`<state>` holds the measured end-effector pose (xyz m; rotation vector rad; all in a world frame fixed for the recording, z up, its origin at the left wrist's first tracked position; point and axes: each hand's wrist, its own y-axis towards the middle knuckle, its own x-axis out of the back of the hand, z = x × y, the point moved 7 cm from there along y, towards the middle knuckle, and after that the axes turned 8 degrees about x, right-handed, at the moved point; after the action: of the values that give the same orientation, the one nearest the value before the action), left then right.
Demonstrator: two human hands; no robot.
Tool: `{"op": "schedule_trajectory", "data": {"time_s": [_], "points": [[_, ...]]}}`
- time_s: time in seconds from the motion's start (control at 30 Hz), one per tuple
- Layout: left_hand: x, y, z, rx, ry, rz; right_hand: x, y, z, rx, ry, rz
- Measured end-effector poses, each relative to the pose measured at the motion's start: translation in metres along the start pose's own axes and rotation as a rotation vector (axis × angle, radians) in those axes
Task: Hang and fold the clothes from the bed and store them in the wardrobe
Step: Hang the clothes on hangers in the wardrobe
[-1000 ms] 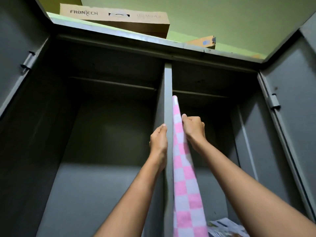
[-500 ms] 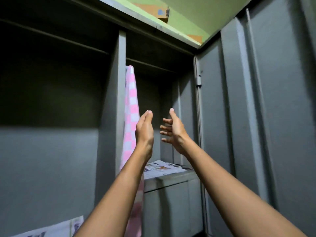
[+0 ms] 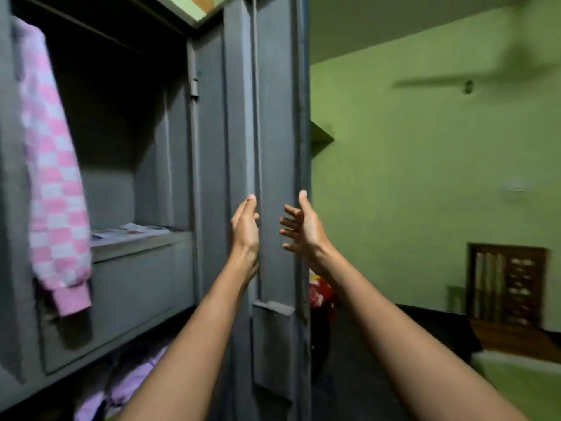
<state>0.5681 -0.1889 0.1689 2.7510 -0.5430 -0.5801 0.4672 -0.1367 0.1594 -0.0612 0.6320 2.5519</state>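
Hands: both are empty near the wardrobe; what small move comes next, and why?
Probably turn to the room for another garment: left hand and right hand are open and hold nothing, and the pink checked garment already hangs inside the wardrobe.

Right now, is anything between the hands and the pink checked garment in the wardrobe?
Nothing visible. The left hand and right hand are empty, raised before the open door; the garment hangs off to their left with only open space between.

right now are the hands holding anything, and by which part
Nothing is held. The left hand and right hand are open and empty; the pink checked garment hangs untouched.
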Motion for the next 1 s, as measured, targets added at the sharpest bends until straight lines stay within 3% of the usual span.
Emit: {"op": "schedule_trajectory", "data": {"time_s": [0.37,0.43,0.5,0.7,1.0], "points": [[-0.240,-0.165,0.152,0.372,-0.089,0.489,0.315,-0.170,0.007,-0.094,-0.200,-0.569],[-0.294,-0.222,0.188,0.492,-0.103,0.658,0.378,-0.223,0.010,-0.079,-0.237,-0.750],[-0.302,-0.234,0.201,0.515,-0.124,0.638,0.397,-0.241,0.003,-0.129,-0.247,-0.745],[-0.384,-0.347,0.299,0.706,-0.038,0.951,0.513,-0.362,-0.021,-0.187,-0.302,-1.106],[-0.427,-0.439,0.425,0.954,0.105,1.259,0.577,-0.468,-0.105,-0.285,-0.258,-1.490]]}}
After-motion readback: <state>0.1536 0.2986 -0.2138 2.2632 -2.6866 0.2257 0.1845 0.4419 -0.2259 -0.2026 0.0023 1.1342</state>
